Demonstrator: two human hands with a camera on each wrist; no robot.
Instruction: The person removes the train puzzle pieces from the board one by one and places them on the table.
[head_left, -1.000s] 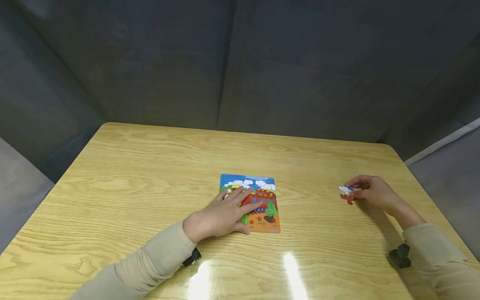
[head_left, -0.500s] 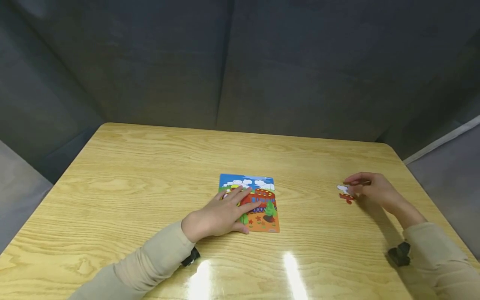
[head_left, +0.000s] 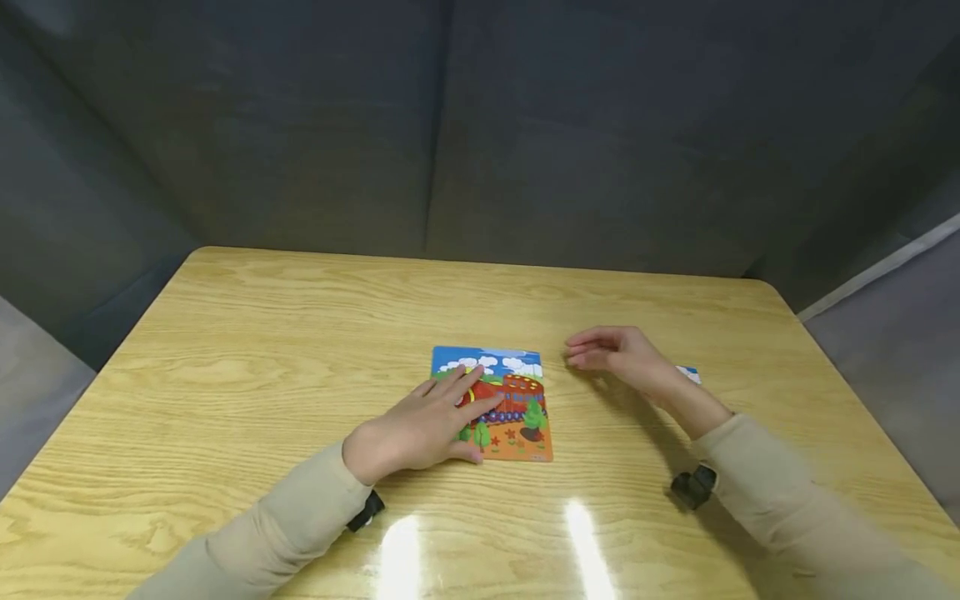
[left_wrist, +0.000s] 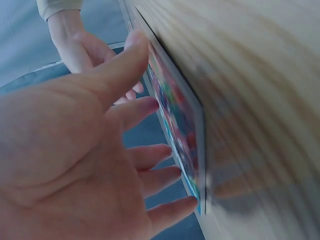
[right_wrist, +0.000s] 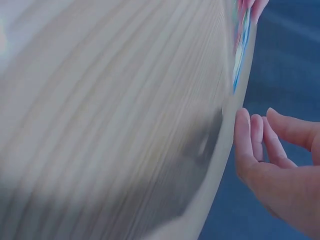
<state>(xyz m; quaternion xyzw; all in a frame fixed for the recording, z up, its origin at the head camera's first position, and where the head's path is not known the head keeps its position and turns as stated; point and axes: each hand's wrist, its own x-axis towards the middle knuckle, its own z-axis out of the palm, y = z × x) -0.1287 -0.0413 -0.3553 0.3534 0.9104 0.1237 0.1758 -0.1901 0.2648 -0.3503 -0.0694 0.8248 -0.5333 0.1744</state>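
**Left hand [head_left: 416, 421] is covering part of the puzzle [head_left: 517, 437]; right hand [head_left: 626, 357] is hovering beside it**

The left hand is hiding the puzzle's near left corner and much of the left side of its picture, so only part of the red train is showing between and beyond the fingers. In the left wrist view that same hand is filling much of the frame, and the puzzle is appearing nearly edge-on, its picture too blurred to read. The right wrist view is cutting the puzzle off at the top, leaving a thin sliver ahead of the right fingertips. To the right of the right wrist, a piece [head_left: 688, 374] is peeking out; the wrist is hiding the rest, so its full outline and direction are impossible to tell.

The puzzle is lying flat on the table [head_left: 337, 333] under the left fingers. Its blue sky edge is pointing away beyond those fingertips, while its orange ground is facing back toward the thumb. Its long axis seems to be running away from the person, though the slant of the view is shortening it.

The left hand is resting released, fingers spread. The right hand is staying free above the table, fingers loosely bent, thumb apart from them, just off the puzzle's far right corner.
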